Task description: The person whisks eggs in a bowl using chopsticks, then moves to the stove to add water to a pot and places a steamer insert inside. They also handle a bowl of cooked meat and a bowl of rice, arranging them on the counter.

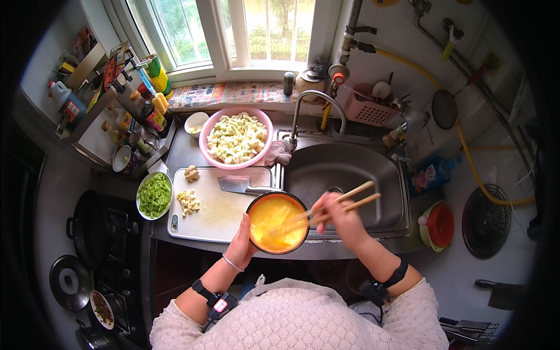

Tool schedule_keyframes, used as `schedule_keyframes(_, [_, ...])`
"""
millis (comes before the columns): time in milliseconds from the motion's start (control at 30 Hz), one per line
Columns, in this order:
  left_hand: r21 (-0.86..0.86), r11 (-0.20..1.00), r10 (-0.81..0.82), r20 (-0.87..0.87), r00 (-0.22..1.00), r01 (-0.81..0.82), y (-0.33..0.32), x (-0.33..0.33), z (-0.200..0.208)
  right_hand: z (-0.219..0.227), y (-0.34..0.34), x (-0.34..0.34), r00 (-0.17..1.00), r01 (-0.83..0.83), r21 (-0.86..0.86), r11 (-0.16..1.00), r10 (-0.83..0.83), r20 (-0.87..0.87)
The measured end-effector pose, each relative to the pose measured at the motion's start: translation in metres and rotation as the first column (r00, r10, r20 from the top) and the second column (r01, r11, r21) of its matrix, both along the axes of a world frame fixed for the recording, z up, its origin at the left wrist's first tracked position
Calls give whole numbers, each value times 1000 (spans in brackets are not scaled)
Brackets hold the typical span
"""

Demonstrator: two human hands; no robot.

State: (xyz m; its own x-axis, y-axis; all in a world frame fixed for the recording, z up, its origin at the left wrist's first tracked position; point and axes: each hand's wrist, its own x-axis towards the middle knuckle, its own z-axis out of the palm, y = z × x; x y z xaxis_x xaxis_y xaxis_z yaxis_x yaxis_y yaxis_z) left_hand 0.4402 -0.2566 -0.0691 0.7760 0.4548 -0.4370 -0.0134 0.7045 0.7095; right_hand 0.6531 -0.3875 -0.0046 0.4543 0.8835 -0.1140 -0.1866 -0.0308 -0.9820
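My left hand (240,242) grips the left side of a dark-rimmed bowl (252,205), held above the counter's front edge. Yellow beaten egg (274,224) fills much of it. A pair of wooden chopsticks (357,198) is closed in my right hand (338,214); their tips dip into the egg and look smeared by motion. Just behind the bowl, a cleaver (236,184) lies on the white cutting board (224,216). Chopped garlic (188,202) and a piece of ginger (191,173) sit on the board's left part.
A pink basin (203,146) of cut pale vegetable stands behind the board. Left of it are a bowl of sliced green vegetable (154,196) and a small white bowl (196,123). The steel sink (350,169) with its faucet (318,93) is right. A black wok (90,230) sits far left.
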Motion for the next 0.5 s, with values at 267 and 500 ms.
schedule_keyframes(267, [-30,1000,-2,-8,1000,2,-3,-2,1,-4,1,-7,981,184,97,978,-188,43])
schedule_keyframes(500, [-40,999,4,3,1000,-4,-2,-1,-1,-10,-2,0,984,111,87,990,-121,131])
